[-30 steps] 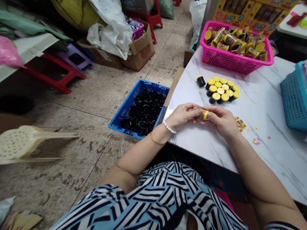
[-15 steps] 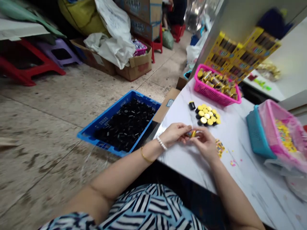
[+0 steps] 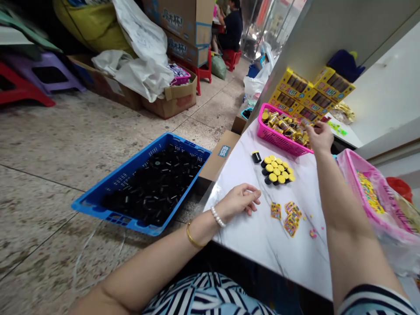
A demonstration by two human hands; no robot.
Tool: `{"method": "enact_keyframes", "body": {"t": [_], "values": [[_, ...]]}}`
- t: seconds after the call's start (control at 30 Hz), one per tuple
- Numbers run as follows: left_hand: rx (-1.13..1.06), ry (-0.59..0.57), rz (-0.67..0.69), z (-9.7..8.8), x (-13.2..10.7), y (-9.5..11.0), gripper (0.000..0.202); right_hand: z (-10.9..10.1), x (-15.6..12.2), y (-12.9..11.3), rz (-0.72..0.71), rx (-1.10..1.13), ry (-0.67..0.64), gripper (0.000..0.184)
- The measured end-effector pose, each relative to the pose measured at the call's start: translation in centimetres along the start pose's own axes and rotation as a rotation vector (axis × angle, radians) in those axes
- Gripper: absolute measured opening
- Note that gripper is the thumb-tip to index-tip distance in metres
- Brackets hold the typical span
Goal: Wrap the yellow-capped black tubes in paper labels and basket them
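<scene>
My left hand point(image 3: 241, 200) hovers over the near edge of the white marbled table, fingers loosely bent and apart, with nothing visible in it. At the right end of the pink basket point(image 3: 285, 142), my right hand point(image 3: 320, 136) has its fingertips on a small wrapped cup point(image 3: 305, 123), partly blurred. Similar yellow-and-brown wrapped cups point(image 3: 278, 124) fill that basket. Between my hands, several black cups with yellow lids point(image 3: 278, 168) stand in a cluster, and one black cup point(image 3: 256, 157) lies tipped beside them. Several small printed cards point(image 3: 291, 218) lie closer to me.
A blue crate point(image 3: 95, 212) of black pieces sits on the floor at left, beside a cardboard box point(image 3: 221, 153). Yellow display boxes point(image 3: 315, 98) are stacked behind the basket. A pink lined tub point(image 3: 354, 192) with small colourful pieces stands at right. Another person point(image 3: 231, 28) sits far back.
My hands were together around a small yellow item; they have parted. The right hand has moved up and away to the pink basket, while the left stays near the table edge with its fingers loosened.
</scene>
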State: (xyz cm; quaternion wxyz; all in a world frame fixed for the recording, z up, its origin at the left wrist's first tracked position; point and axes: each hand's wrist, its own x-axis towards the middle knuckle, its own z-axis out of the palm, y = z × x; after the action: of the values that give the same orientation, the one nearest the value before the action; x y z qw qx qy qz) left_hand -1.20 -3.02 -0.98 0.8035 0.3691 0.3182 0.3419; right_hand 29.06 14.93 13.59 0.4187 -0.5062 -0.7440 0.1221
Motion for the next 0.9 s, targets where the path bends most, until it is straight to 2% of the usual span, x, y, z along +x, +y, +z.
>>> {"method": "enact_keyframes", "body": {"t": [0.07, 0.1, 0.13, 0.2, 0.3, 0.37, 0.4, 0.47, 0.53, 0.6, 0.67, 0.77, 0.83, 0.9], "values": [[-0.005, -0.003, -0.002, -0.1, 0.1, 0.0, 0.058, 1.3, 0.6, -0.3, -0.025, -0.244, 0.221, 0.024], [0.002, -0.006, -0.004, -0.1, 0.2, -0.1, 0.057, 2.7, 0.2, -0.6, -0.03, -0.346, 0.294, 0.024], [0.014, -0.009, -0.007, -0.1, 0.2, -0.1, 0.055, 4.4, -0.5, -0.9, -0.039, -0.419, 0.298, 0.025], [0.052, -0.023, -0.011, -0.1, 0.2, -0.2, 0.051, 8.5, -2.4, -1.6, -0.048, -0.463, 0.14, 0.027], [0.128, -0.036, -0.003, 0.1, 0.3, -0.2, 0.041, 14.1, -4.5, -2.5, -0.009, -0.622, -0.24, 0.031], [0.183, -0.048, 0.006, 0.1, 0.4, -0.2, 0.037, 16.0, -4.6, -3.0, 0.054, -0.694, -0.427, 0.024], [0.201, -0.054, 0.01, 0.2, 0.5, -0.3, 0.036, 16.2, -4.4, -3.3, 0.068, -0.674, -0.45, 0.021], [0.224, -0.065, 0.018, 0.2, 0.5, -0.4, 0.035, 15.2, -4.1, -4.3, 0.061, -0.53, -0.381, 0.022], [0.263, -0.07, 0.03, 0.1, 0.3, -0.7, 0.034, 12.6, -4.6, -5.6, 0.052, -0.308, -0.248, 0.03], [0.386, -0.08, 0.075, 0.3, -0.1, -1.0, 0.03, 9.2, -6.5, -6.9, 0.072, -0.082, -0.148, 0.036], [0.629, -0.093, 0.169, 0.7, -0.3, -1.1, 0.024, 6.0, -9.6, -7.4, 0.101, 0.1, -0.055, 0.037], [1.044, -0.063, 0.348, 2.4, 0.5, -0.8, 0.015, 2.7, -15.3, -6.1, 0.171, 0.266, 0.178, 0.03], [1.237, -0.042, 0.431, 4.1, 1.9, -0.4, 0.018, 2.1, -18.7, -4.4, 0.269, 0.335, 0.336, 0.025], [1.366, -0.002, 0.457, 5.8, 3.7, -0.5, 0.022, 2.3, -21.1, -2.9, 0.398, 0.429, 0.435, 0.018]]}}
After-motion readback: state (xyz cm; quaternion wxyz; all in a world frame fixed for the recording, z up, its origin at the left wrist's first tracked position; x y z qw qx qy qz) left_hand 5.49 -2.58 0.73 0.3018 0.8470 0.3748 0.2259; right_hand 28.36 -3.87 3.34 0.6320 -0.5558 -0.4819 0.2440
